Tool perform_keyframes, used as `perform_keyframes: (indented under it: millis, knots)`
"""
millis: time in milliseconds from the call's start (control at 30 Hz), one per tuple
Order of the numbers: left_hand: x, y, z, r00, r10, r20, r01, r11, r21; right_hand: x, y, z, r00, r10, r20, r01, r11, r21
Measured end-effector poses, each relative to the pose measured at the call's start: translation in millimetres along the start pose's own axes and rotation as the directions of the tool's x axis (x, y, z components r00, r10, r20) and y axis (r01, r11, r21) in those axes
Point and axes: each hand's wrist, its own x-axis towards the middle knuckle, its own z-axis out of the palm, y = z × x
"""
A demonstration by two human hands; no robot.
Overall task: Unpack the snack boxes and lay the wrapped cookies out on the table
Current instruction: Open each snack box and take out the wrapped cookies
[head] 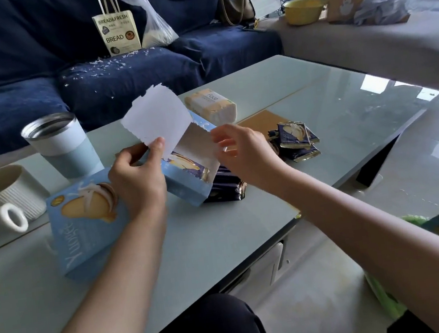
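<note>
Left hand (138,181) pinches box flap (158,122) overhead

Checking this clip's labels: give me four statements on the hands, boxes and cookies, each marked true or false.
1. The left hand holds the torn box flap. True.
2. The right hand grips a wrapped cookie. False: its fingers hang loose at the opened box, holding nothing.
3. Wrapped cookies already lie on the table. True.
4. The white mug stands right of the tumbler. False: it stands left.
</note>
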Motion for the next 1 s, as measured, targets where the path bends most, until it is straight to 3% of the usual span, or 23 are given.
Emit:
perform_keyframes:
  millis: [200,300,433,633,733,867,1000]
  knots:
    - [-13,0,6,0.999,0.037,0.04,-0.038,0.999,0.022,14,-21,11,0.942,0.126,0.31,-0.122,0.992,-0.031]
    - [-14,-1,8,0.996,0.071,0.059,-0.073,0.996,0.042,14,-22,14,0.919,0.113,0.377,-0.082,0.992,-0.098]
    - [-14,-1,11,0.993,0.054,0.102,-0.058,0.998,0.031,16,-18,11,0.875,0.21,0.436,-0.216,0.976,-0.035]
    - [-17,-3,14,0.987,0.071,0.142,-0.077,0.996,0.041,26,-6,-5,0.647,0.297,0.702,-0.521,0.845,0.122]
    - [-16,-2,16,0.985,0.086,0.148,-0.094,0.994,0.052,30,-5,-6,0.588,0.275,0.761,-0.586,0.793,0.166]
    - [-14,2,15,0.978,0.125,0.167,-0.14,0.987,0.08,31,-7,-8,0.589,0.282,0.757,-0.654,0.718,0.24]
    - [-9,6,10,0.971,0.211,0.108,-0.225,0.964,0.143,32,-4,-4,0.729,0.335,0.597,-0.616,0.7,0.36]
